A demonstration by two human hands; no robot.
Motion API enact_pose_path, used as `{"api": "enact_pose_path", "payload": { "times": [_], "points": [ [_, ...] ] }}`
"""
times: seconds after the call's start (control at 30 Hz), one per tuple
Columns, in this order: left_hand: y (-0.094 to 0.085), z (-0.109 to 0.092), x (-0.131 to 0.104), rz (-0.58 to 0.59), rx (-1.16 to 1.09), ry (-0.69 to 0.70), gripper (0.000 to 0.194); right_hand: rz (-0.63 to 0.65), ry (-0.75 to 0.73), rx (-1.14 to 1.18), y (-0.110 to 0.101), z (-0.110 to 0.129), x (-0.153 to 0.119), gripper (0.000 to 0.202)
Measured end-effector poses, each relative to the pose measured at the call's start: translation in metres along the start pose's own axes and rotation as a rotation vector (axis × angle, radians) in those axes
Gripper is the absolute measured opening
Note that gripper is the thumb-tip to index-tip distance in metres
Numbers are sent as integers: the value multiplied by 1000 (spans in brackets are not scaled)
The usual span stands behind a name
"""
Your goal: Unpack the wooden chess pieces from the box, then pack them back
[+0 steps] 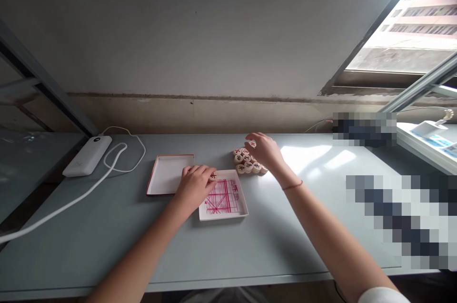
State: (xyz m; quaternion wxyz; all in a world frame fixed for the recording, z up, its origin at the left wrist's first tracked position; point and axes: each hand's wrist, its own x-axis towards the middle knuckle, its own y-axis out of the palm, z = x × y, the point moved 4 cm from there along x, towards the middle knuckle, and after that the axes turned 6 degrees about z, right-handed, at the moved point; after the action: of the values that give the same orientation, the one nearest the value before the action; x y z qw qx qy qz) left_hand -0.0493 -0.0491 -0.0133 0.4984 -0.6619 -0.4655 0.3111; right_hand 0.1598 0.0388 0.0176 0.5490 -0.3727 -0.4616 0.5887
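Observation:
My left hand (195, 183) is closed on a round wooden xiangqi piece (213, 176) at the upper left corner of a shallow white box (243, 200). In that box lies a folded sheet with red board lines (222, 198). To the right, several xiangqi pieces (248, 166) are stacked in rows, with red and dark characters on their faces. My right hand (263, 149) reaches over the back right of the stack, its fingers curled around a red-marked xiangqi piece (253, 144). The hand hides part of the stack.
An open box lid (169, 176) lies left of the white box, partly behind my left hand. A white power bank (87, 156) with a white cable (82, 196) is at the far left. Metal posts, a wall and a window border the desk (278, 246). Blurred items are at right.

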Motion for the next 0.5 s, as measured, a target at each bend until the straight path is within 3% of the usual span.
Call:
{"api": "enact_pose_path", "payload": {
  "times": [0.17,0.37,0.5],
  "points": [
    [-3,0,-2,-30,20,2,28,279,122,-103,7,-25,40,32],
    [-16,-5,6,-80,16,7,37,344,127,-112,13,-21,52,29],
    [-26,-13,16,-149,-18,35,34,317,129,-105,5,-14,52,29]
  ]
}}
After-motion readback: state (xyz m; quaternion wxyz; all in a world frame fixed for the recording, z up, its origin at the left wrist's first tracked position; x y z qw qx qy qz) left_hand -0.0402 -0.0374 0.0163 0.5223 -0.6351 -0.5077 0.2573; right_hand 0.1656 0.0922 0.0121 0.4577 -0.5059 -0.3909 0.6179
